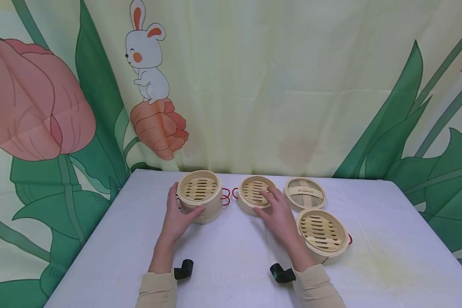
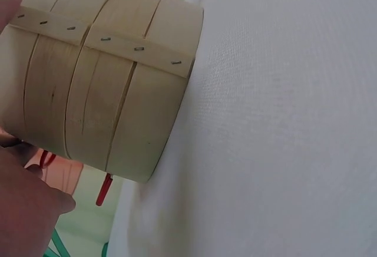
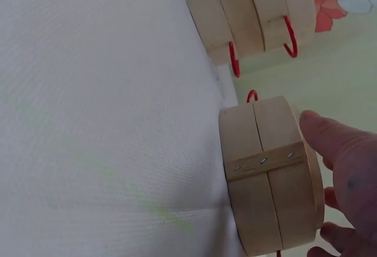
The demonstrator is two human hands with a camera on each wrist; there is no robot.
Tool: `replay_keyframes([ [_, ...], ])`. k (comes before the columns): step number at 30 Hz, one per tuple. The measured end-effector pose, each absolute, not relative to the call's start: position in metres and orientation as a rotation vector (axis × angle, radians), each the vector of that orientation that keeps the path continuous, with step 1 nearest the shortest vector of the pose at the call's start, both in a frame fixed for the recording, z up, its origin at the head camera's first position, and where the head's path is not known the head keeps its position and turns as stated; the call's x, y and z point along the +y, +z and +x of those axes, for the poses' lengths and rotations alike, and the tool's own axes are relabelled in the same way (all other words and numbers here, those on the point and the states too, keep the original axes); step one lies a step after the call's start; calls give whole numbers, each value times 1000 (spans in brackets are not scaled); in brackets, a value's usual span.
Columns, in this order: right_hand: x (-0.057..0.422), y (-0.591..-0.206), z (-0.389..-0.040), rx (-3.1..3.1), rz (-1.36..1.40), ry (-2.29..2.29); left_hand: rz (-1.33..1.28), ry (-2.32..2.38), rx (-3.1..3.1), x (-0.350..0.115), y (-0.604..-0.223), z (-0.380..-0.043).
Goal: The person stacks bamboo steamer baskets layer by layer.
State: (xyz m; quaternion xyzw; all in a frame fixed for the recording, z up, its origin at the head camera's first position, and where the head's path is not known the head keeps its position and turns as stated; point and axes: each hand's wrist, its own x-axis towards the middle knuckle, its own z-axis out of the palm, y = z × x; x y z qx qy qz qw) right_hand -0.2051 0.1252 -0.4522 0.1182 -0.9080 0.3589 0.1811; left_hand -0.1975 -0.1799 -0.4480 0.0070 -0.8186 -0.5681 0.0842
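My left hand (image 1: 179, 220) holds a stack of two round bamboo steamer baskets (image 1: 209, 209) at the left, fingers along its left side and thumb across the front. Red loop handles stick out from the stack, and stapled bands show on its wall (image 2: 112, 92) in the left wrist view. To the right, my right hand (image 1: 279, 216) reaches over a single bamboo steamer basket (image 1: 248, 205) with a slatted floor. Its thumb (image 3: 324, 130) lies right at the upper rim in the right wrist view, with the other fingers loosely bent beside the basket.
A woven bamboo steamer lid (image 1: 305, 194) lies at the back right. Nearer, beside my right forearm, sits another slatted steamer basket (image 1: 323, 233) with a red handle. All stand on a white-covered table (image 1: 231, 265), with a printed curtain (image 1: 292, 85) behind.
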Motion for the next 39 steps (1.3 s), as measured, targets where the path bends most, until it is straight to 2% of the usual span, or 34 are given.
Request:
replay_keyframes([
  [28,125,-463,-205,-2535,379,957,49,-1684,-2454,-184,-452,-199],
  [39,124,-463,-203,-2529,317,1063,23,-1680,-2441,-182,-451,-199],
])
